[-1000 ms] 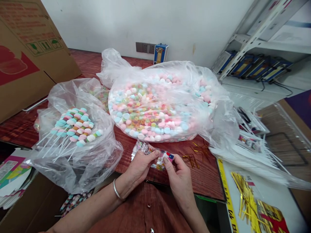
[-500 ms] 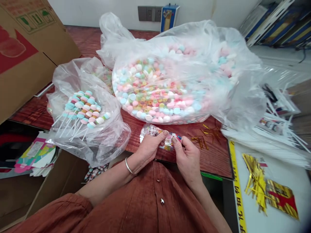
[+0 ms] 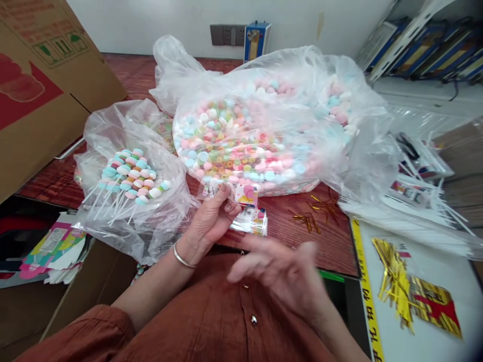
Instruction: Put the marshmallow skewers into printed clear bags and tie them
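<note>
Pinched between the thumb and fingers of my left hand [image 3: 213, 216] is a small clear printed bag [image 3: 247, 194], held just above the table edge. Below it lies a stack of similar printed bags [image 3: 249, 221]. My right hand [image 3: 283, 276] is apart from the bag, near my body, with its fingers spread and smeared by motion; I see nothing in it. Behind my hands, a big clear plastic bag covers a heap of pastel marshmallows and ring gummies [image 3: 241, 146]. To the left, several marshmallow skewers [image 3: 132, 173] on white sticks rest on crumpled plastic.
Gold twist ties [image 3: 307, 221] lie on the red-brown table [image 3: 279, 241] at my right. More twist ties [image 3: 394, 281] and white sticks [image 3: 411, 216] are farther right. A cardboard box [image 3: 53, 100] stands at the left. Blue-framed units [image 3: 422, 50] fill a rack at the back right.
My right hand has let go of the printed bag and moved down toward my body, opening. My left hand has shifted left and up with one bag, apart from the stack. The view has tilted slightly.
</note>
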Motion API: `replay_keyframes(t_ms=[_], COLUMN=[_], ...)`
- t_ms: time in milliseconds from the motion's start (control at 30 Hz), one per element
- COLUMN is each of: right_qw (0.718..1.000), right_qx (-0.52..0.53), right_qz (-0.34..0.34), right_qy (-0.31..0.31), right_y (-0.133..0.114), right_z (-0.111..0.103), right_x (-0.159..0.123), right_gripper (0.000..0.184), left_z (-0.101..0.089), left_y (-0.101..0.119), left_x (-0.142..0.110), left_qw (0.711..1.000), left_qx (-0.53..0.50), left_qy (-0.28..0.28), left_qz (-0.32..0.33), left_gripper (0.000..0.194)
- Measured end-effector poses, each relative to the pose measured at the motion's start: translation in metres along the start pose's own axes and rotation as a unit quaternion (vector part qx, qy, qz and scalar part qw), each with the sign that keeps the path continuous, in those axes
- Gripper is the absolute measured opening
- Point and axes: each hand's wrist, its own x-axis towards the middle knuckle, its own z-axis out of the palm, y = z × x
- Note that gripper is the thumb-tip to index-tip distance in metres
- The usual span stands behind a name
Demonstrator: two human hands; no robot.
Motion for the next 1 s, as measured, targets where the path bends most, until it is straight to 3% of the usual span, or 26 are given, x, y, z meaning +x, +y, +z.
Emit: replay_keyframes(t_ms=[33,67,100,167,267,333,433,500,567,633,700,767,867,933,1000], right_qw=[0.997,0.995,0.991,0.964,0.955,0.976,0.993,0.992,0.965,0.935,0.929,0.912,0.861,0.843,0.844], right_qx=[-0.009,-0.044,-0.104,-0.223,-0.213,-0.104,0.024,-0.062,-0.223,-0.314,-0.331,-0.353,-0.394,-0.413,-0.423], right_qz=[0.046,0.075,0.088,0.112,0.107,0.062,0.041,0.07,0.069,0.042,-0.001,-0.092,-0.229,-0.258,-0.25], right_qy=[-0.054,-0.042,-0.001,0.09,0.179,0.183,0.103,0.082,0.121,0.158,0.164,0.189,0.227,0.228,0.216], right_y=[0.011,0.022,0.032,0.044,0.04,0.032,0.029,0.036,0.039,0.033,0.018,0.0,-0.019,-0.023,-0.02], right_z=[-0.001,-0.006,-0.013,-0.03,-0.042,-0.032,-0.007,0.003,0.003,-0.003,-0.005,-0.001,0.013,0.02,0.024], right_x=[-0.008,-0.016,-0.025,-0.044,-0.064,-0.067,-0.057,-0.046,-0.036,-0.028,-0.02,-0.012,0.003,0.014,0.024], right_gripper=[0.08,0.068,0.057,0.053,0.056,0.06,0.076,0.069,0.049,0.036,0.029,0.022,0.026,0.03,0.028], left_z=[0.002,0.004,0.005,0.004,0.002,0.002,0.0,-0.003,-0.007,-0.013,-0.018,-0.021,-0.023,-0.022,-0.022], left_y=[0.005,0.009,0.012,0.013,0.009,0.005,0.002,0.002,0.001,-0.002,-0.006,-0.01,-0.016,-0.018,-0.02], left_x=[-0.003,-0.005,-0.007,-0.011,-0.013,-0.014,-0.015,-0.016,-0.016,-0.016,-0.014,-0.012,-0.01,-0.01,-0.011], left_qw=[1.0,1.0,1.0,1.0,1.0,0.999,0.999,0.998,0.997,0.996,0.995,0.995,0.996,0.996,0.997], left_qx=[0.005,0.011,0.016,0.017,0.006,-0.003,-0.02,-0.029,-0.037,-0.046,-0.051,-0.051,-0.044,-0.036,-0.017], left_qy=[-0.001,-0.002,-0.003,-0.001,0.008,0.011,0.006,0.01,0.025,0.043,0.055,0.062,0.061,0.061,0.055], left_qz=[0.002,0.003,0.004,0.003,-0.018,-0.035,-0.05,-0.056,-0.06,-0.063,-0.064,-0.059,-0.05,-0.051,-0.05], left_gripper=[0.04,0.039,0.038,0.036,0.033,0.031,0.028,0.028,0.031,0.033,0.036,0.039,0.042,0.043,0.044])
